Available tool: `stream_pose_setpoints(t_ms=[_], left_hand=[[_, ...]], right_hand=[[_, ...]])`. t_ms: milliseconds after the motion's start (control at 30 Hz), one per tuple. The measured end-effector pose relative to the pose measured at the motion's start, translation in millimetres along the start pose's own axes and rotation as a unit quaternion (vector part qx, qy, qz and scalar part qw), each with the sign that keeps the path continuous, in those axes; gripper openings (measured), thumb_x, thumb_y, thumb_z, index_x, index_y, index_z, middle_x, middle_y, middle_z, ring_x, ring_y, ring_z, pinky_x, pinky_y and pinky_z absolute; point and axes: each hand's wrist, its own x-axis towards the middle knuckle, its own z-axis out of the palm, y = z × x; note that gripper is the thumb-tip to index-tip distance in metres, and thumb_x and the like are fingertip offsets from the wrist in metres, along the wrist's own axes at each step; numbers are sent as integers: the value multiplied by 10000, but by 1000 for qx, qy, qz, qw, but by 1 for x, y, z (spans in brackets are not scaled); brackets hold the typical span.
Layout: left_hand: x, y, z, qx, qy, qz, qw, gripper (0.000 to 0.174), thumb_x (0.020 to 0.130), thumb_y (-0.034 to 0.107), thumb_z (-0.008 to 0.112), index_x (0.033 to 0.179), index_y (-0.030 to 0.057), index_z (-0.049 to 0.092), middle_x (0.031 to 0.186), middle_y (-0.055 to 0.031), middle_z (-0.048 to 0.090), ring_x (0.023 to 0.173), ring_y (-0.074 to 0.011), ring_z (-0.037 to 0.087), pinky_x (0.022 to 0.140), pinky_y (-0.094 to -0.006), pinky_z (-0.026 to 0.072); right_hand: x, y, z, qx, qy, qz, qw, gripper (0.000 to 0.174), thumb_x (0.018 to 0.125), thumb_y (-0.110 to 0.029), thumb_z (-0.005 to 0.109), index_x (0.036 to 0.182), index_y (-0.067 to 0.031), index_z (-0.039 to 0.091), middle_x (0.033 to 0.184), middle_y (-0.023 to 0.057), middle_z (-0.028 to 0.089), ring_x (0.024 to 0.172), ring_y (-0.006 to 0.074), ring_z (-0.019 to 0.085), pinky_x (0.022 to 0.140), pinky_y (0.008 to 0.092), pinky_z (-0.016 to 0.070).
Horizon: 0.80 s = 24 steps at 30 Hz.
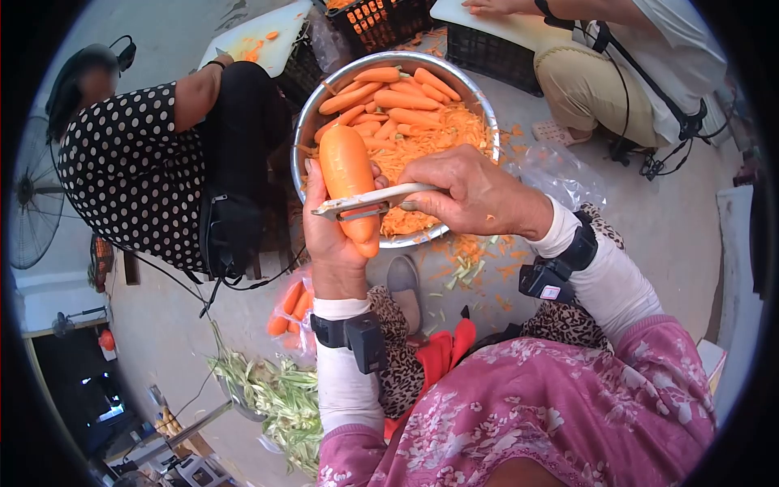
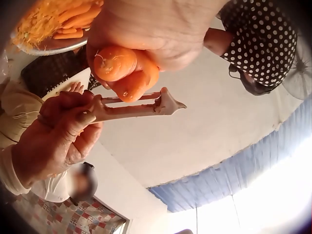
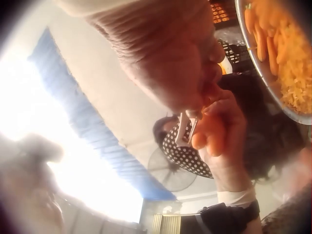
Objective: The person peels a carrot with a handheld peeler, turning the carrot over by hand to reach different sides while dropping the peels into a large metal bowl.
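Observation:
My left hand [image 1: 333,243] grips a thick orange carrot [image 1: 344,162] that stands upright over the near rim of a metal basin [image 1: 299,122]. The carrot's lower end splits into two blunt tips, plain in the left wrist view. In my right hand [image 1: 479,193] is a pale-handled peeler [image 1: 381,197], pinched by its handle from the right. Its blade frame lies across the lower part of the carrot. Whole peeled carrots [image 1: 406,100] fill the far side of the basin, and orange peelings [image 1: 454,138] heap up on its near right.
Two people sit across at left and right beside white cutting boards [image 1: 264,36] on black crates [image 1: 389,20]. A bag of carrots [image 1: 292,308] and green husks [image 1: 280,398] lie on the floor at left. Scraps [image 1: 466,268] and a clear plastic bag [image 1: 560,174] are near the basin.

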Motion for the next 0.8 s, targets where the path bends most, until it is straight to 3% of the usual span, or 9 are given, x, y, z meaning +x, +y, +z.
stream_pose_setpoints(t_ms=[167,233,300,333,400,533,667,767,800], left_hand=[[-1,0,-6,11,-17,-16,1000,554,968,513,354,1158,12,494,911,-168,578,756,-253,603,633,-332,526],[-1,0,-12,8,-72,-55,996,567,969,517,346,1171,8,494,918,-161,571,755,-242,578,623,-322,499],[-7,-2,-6,1,-93,-79,993,574,968,522,345,1168,5,496,921,-158,565,753,-238,563,616,-321,486],[-11,-4,-3,-9,-113,-102,988,581,967,527,343,1165,3,498,924,-156,559,752,-233,548,609,-320,474],[-12,-8,0,-3,-161,-109,981,584,964,531,347,1158,1,498,926,-155,550,753,-234,536,600,-320,467],[-8,-5,-1,-5,-100,-63,993,580,962,535,351,1158,9,497,914,-150,550,744,-235,536,585,-325,466],[-3,1,-5,-14,-55,-23,998,565,953,536,378,1173,29,499,919,-136,574,758,-249,575,570,-337,483],[-2,2,1,-21,-7,1,1000,535,950,522,403,1178,49,505,919,-125,592,770,-257,597,571,-351,497],[-2,2,2,-21,-6,1,1000,535,950,522,403,1178,49,505,919,-125,592,770,-257,597,571,-351,497]], right_hand=[[2,5,-2,-60,33,30,997,155,820,-155,609,873,-9,600,768,180,593,744,375,586,638,429,448],[4,10,-5,-85,53,26,995,149,822,-151,609,868,-10,596,768,183,590,749,378,584,642,433,446],[7,21,-9,-150,172,14,974,161,825,-139,621,896,1,588,726,173,570,683,369,564,600,410,441],[5,31,-10,-151,174,14,973,161,825,-139,621,896,1,588,726,173,570,683,369,564,600,410,441],[3,43,-10,-198,136,99,966,158,826,-128,613,901,10,595,737,187,577,692,378,562,612,406,444],[5,29,-12,-138,199,136,961,147,844,-134,618,922,-10,622,714,138,591,652,253,580,604,351,444],[7,9,-12,-25,184,129,974,154,834,-158,617,906,-24,643,706,173,595,676,331,587,625,395,458],[5,-2,-6,-15,42,83,996,179,835,-179,610,895,-11,629,710,171,592,675,329,589,621,390,456],[5,-4,-3,-14,41,84,996,179,835,-179,610,895,-11,629,710,171,592,675,329,589,621,390,456]])
